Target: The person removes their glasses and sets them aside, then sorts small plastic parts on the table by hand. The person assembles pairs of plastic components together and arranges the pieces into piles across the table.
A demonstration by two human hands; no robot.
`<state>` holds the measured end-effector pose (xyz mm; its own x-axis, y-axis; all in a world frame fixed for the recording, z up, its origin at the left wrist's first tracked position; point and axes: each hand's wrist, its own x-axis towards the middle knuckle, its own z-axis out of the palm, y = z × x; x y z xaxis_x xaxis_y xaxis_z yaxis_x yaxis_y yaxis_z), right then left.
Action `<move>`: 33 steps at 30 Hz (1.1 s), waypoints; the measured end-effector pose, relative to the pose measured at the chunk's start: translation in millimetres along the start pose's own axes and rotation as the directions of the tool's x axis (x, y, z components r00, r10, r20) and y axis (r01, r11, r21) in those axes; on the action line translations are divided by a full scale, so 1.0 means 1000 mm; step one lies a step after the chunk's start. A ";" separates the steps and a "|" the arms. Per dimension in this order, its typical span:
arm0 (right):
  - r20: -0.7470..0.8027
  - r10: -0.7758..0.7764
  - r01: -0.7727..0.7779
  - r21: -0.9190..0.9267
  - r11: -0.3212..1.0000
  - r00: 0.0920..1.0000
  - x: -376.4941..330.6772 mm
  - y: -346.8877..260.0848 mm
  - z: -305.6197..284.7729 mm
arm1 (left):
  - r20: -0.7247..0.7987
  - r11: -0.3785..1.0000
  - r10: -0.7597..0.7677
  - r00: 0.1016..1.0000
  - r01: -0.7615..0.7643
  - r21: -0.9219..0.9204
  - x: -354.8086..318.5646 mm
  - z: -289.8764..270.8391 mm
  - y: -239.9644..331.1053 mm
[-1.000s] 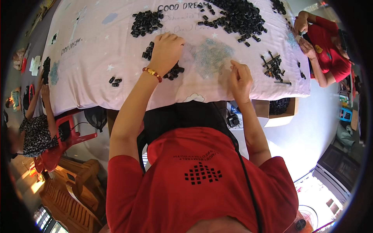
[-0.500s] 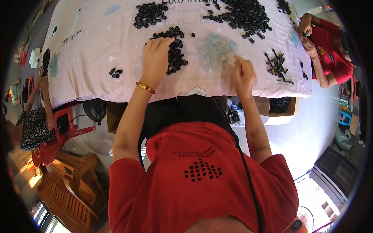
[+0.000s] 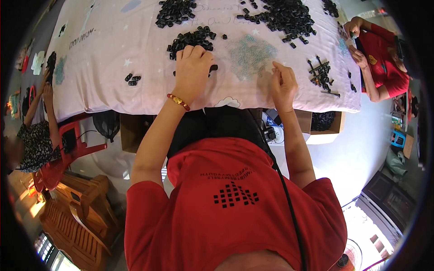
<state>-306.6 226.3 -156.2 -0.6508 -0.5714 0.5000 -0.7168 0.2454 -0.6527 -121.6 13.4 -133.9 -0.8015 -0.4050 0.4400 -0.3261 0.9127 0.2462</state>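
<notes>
My left hand (image 3: 192, 70), with a red and gold bracelet on its wrist, lies palm down on the near part of a pile of small black plastic pieces (image 3: 192, 38). Its fingers reach forward, slightly apart, and black pieces show at both sides of the hand; its palm is hidden. My right hand (image 3: 285, 83) is held above the cloth with its fingers curled in and the index finger bent toward the thumb. Whatever it may hold is too small to make out. Just left of it spreads a patch of tiny clear bluish pieces (image 3: 251, 56).
Larger heaps of black pieces (image 3: 289, 20) lie farther back on the pink cloth (image 3: 99, 90). Black rod-like parts (image 3: 320, 72) sit at the right, a few black pieces (image 3: 133, 80) at the left. Co-workers sit at both sides. An open box (image 3: 326, 122) stands below the table edge.
My left hand has moved toward me and slightly right, from the pile's left side onto its near part, where some pieces now sit apart. My right hand has hardly moved.
</notes>
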 end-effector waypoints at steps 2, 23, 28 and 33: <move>-0.004 0.015 -0.015 0.012 1.000 1.000 0.001 -0.004 0.001 | -0.050 0.996 -0.011 0.999 0.006 -0.091 0.000 0.000 -0.003; -0.013 -0.049 0.048 -0.045 0.998 0.999 0.002 0.001 0.001 | -0.094 0.892 -0.249 0.964 0.191 -0.410 -0.043 -0.004 0.048; -0.030 -0.116 0.115 -0.053 0.992 0.993 0.003 -0.004 0.000 | -0.081 0.905 -0.216 0.973 0.169 -0.390 -0.049 0.018 0.057; 0.263 -0.367 0.413 -0.144 0.899 0.892 -0.004 -0.033 -0.008 | -0.059 0.899 -0.164 0.985 0.124 -0.420 -0.054 0.021 0.053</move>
<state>-282.6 227.0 -132.2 -0.2518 -0.8057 0.5361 -0.9493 0.0979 -0.2988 -106.1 84.7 -162.8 -0.7064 -0.5513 0.4438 -0.1824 0.7477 0.6385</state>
